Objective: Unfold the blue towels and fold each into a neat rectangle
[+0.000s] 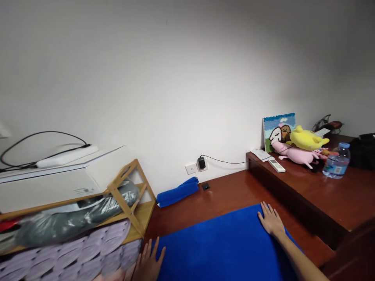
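Blue cloth (pixel 216 246) laid flat on brown table (pixel 231 189)

The cloth's far right corner is covered by the right hand (pixel 272 220), palm down, fingers spread. The left hand (pixel 149 259) is held at the cloth's left edge, fingers also spread; whether the palm is pressed down cannot be told. Most of the cloth is seen between the two. Beyond it, near the wall (pixel 175 97), a folded blue bundle (pixel 177 193) is seen. The raised ledge (pixel 307 191) is set to the right of the right hand.
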`<state>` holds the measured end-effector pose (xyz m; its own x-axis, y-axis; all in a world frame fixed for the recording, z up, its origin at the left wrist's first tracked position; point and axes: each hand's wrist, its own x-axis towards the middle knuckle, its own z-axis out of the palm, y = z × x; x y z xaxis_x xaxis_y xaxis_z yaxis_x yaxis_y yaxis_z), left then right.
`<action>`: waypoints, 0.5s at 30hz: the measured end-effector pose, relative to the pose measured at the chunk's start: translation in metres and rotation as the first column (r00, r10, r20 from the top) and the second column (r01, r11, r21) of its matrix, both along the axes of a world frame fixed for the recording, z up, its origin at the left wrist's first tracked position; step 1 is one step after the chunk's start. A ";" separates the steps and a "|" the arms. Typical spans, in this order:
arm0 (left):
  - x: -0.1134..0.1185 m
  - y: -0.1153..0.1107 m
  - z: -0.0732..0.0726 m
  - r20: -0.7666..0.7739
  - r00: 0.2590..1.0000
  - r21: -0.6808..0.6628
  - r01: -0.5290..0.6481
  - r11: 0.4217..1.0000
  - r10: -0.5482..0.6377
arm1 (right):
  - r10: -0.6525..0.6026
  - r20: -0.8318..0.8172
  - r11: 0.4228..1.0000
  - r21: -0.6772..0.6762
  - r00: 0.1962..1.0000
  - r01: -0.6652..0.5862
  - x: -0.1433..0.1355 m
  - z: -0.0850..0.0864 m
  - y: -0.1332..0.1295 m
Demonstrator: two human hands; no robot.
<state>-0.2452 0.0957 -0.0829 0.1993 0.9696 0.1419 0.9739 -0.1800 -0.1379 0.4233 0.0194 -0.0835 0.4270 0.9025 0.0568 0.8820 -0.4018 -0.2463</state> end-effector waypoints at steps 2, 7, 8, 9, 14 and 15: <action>0.005 0.000 -0.001 -0.015 1.000 0.009 0.014 1.000 -0.014 | -0.001 0.002 1.000 -0.015 1.000 0.001 -0.003 -0.002 0.002; 0.026 0.005 0.023 0.069 0.977 -0.053 -0.198 0.979 0.201 | -0.050 0.061 0.994 -0.096 0.997 0.056 -0.007 0.013 0.006; 0.030 0.006 0.030 0.090 0.966 -0.080 -0.234 0.969 0.241 | -0.059 0.075 0.991 -0.112 0.995 0.068 -0.011 0.019 0.006; 0.034 0.006 0.038 0.107 0.959 -0.101 -0.253 0.962 0.264 | -0.065 0.087 0.990 -0.119 0.994 0.075 -0.017 0.027 0.006; 0.087 -0.008 0.059 0.189 0.973 -0.021 -0.133 0.991 0.135 | 0.121 0.085 0.992 0.016 0.989 -0.123 -0.109 0.062 0.001; 0.109 -0.014 0.058 0.216 0.976 0.016 -0.045 0.999 0.040 | 0.225 0.059 0.973 0.044 0.973 -0.227 -0.137 0.066 0.000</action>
